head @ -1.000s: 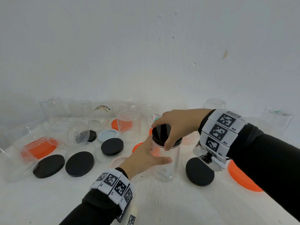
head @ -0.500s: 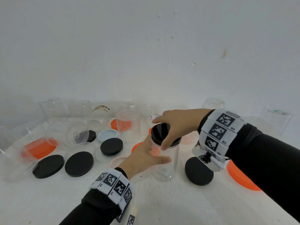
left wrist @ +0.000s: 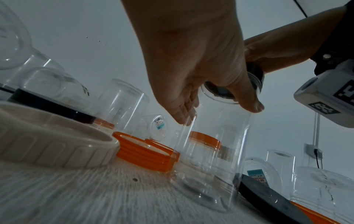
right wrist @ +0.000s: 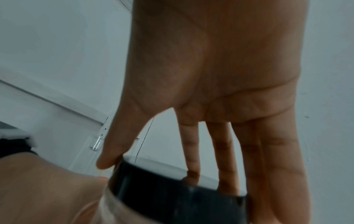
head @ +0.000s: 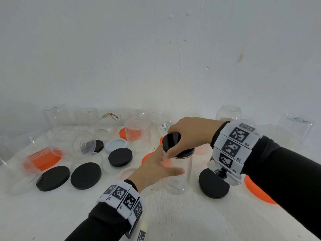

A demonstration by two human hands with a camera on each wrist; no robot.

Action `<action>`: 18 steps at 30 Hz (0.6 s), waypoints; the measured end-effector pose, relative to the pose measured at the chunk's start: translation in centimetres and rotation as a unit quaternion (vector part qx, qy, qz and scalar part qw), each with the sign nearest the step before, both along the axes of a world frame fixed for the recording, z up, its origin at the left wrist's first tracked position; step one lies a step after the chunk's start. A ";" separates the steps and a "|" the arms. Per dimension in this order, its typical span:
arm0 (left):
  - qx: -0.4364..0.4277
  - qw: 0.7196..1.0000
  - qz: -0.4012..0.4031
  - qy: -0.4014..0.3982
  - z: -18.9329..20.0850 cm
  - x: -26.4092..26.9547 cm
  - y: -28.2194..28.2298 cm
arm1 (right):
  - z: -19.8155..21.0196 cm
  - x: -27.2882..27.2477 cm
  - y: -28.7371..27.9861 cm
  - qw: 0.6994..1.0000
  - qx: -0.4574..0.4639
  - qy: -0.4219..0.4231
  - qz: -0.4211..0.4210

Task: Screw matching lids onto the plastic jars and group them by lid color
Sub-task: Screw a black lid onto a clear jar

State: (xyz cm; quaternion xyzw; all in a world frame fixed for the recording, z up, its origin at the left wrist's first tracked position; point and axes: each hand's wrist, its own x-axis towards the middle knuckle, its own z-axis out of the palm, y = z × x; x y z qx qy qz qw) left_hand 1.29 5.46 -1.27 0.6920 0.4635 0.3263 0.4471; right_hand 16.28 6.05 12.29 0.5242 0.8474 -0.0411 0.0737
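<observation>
Step in hand, by my read: screwing a black lid (head: pixel 177 145) onto a clear jar (head: pixel 180 173) that stands upright on the white table (head: pixel 173 216), right between both hands. R hand (head: pixel 192 134) comes over the top w/ fingers and thumb curled round the lid's rim, grasping it; the R wrist view shows fingertips (right wrist: pixel 191 176) and thumb pressed on the dark rim. L hand (head: pixel 152 169) wraps the jar's upper wall just under the lid, thumb across the near side, holding the body steady. The lid looks tilted toward the camera in the head view, so prob not seated flat yet; can't tell if threads have caught. Next move likely calls for levelling the lid, then twisting w/ the R hand while the L hand stops the jar spinning; light clear plastic, so too hard a squeeze could flex the mouth and cross-thread. After that the jar should go w/ other black-lidded ones; no such group is visible yet. Loose black lids (head: pixel 85 175) lie left of the L hand, another black lid (head: pixel 212 186) sits under the R wrist, and an orange lid (head: pixel 255 192) below the R forearm is partly covered by the sleeve. Far jars beyond the hands are transparent and overlapping, count unclear. Thread contact is hidden by fingers in every view.
</observation>
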 end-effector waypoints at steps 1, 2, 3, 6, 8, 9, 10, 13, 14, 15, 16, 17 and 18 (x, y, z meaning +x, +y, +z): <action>0.002 1.000 0.001 0.002 0.0 0.0 0.0 | 0.3 0.0 0.0 1.000 -0.022 -0.006 0.002; 0.004 1.000 0.004 0.004 0.1 0.0 0.0 | 0.6 0.1 0.0 0.999 -0.047 -0.015 0.005; 0.007 1.000 0.005 0.005 0.1 0.0 0.0 | 0.8 0.1 0.0 0.998 -0.065 -0.023 0.012; 0.012 1.000 0.005 0.004 0.2 0.1 0.0 | 1.1 0.2 0.1 0.997 -0.065 -0.019 0.027; 0.012 1.000 0.007 0.002 0.2 0.1 -0.1 | 1.1 0.3 0.3 0.998 -0.053 -0.006 0.029; 0.013 1.000 0.008 0.003 0.2 0.1 -0.1 | 1.0 0.3 0.3 0.999 -0.048 -0.003 0.026; 0.013 1.000 0.009 0.006 0.2 0.0 -0.1 | 0.9 0.3 0.4 0.999 -0.044 0.000 0.022; 0.005 1.000 0.005 0.004 0.1 0.0 0.0 | 0.4 0.1 0.4 1.000 -0.014 0.000 0.011; 0.001 1.000 0.002 0.001 0.1 0.0 0.0 | 0.1 0.1 0.4 1.000 0.002 -0.001 0.009; -0.002 1.000 0.002 -0.002 0.1 0.0 0.0 | -0.1 0.0 0.4 1.000 0.014 -0.001 0.006; -0.004 1.000 0.002 -0.003 0.1 0.1 0.0 | -0.2 0.0 0.3 1.000 0.018 -0.003 0.004; -0.004 1.000 0.003 -0.003 0.1 0.1 0.0 | -0.2 0.0 0.2 1.000 0.017 -0.006 0.003; -0.003 1.000 0.003 -0.002 0.1 0.2 0.0 | 0.0 0.0 0.2 1.000 0.008 -0.013 0.002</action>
